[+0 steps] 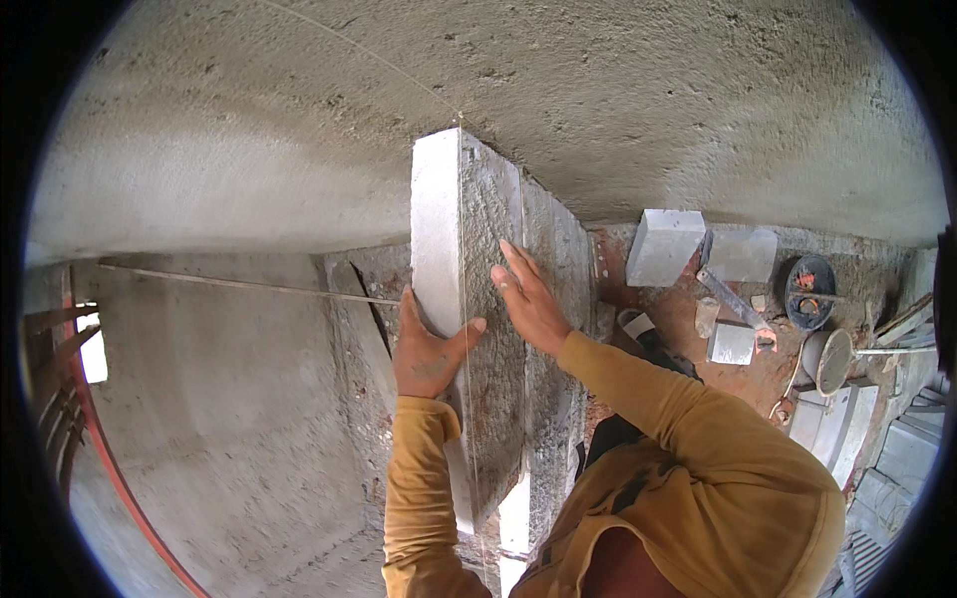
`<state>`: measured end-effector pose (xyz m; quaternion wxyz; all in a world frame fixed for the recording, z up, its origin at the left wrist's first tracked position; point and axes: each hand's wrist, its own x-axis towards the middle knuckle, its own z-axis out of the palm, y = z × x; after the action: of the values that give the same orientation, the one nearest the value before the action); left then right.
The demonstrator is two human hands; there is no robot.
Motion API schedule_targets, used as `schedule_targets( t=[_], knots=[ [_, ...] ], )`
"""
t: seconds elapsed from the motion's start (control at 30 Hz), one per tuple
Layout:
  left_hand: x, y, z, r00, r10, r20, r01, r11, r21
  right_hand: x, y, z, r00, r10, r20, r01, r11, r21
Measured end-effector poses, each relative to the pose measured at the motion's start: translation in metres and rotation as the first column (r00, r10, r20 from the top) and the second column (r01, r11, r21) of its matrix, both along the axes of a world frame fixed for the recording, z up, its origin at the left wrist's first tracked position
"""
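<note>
A white building block [436, 224] stands against the plastered wall, its narrow face smooth and its right-hand face rough and grey. My left hand [429, 357] clasps the block across the narrow face, thumb over the right edge and fingers at the left edge. On the rough face lies my right hand [533, 307], its fingers stretched out and pointing up the block. A thin string [461, 184] runs down along the block's edge from the wall. Beyond a straight joint, more rough masonry [553, 249] continues to the right.
Loose white blocks [663, 249], a handsaw [733, 304], a black tub [809, 291] and a bucket [829, 361] are on the reddish floor at right. A thin rod [249, 286] reaches toward the block from the left. A red bar [110, 439] curves along the far left.
</note>
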<state>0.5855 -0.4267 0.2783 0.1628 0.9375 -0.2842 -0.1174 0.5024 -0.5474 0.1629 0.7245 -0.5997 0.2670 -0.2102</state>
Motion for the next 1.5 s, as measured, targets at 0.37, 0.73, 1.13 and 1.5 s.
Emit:
schedule_targets(
  t=[0.37, 0.73, 1.13, 1.5],
  knots=[
    [0.019, 0.020, -0.016, 0.916, -0.191, -0.352, 0.023, 0.902, -0.431, 0.025, 0.009, 0.009, 0.997, -0.075, 0.030, 0.079, 0.988, -0.129],
    [0.018, 0.008, -0.011, 0.920, -0.254, -0.299, 0.108, 0.897, -0.429, 0.031, 0.000, -0.004, 0.985, -0.134, 0.106, 0.157, 0.954, -0.255],
    [-0.165, 0.198, 0.099, 0.998, 0.070, 0.002, -0.029, 0.442, -0.897, 0.014, -0.061, 0.086, 0.981, 0.143, 0.134, 0.060, 0.432, -0.900],
    [-0.262, 0.266, -0.151, 0.738, 0.674, -0.002, -0.582, 0.636, -0.506, 0.075, -0.034, 0.127, 0.803, 0.081, -0.591, -0.542, -0.314, -0.779]
  ],
)
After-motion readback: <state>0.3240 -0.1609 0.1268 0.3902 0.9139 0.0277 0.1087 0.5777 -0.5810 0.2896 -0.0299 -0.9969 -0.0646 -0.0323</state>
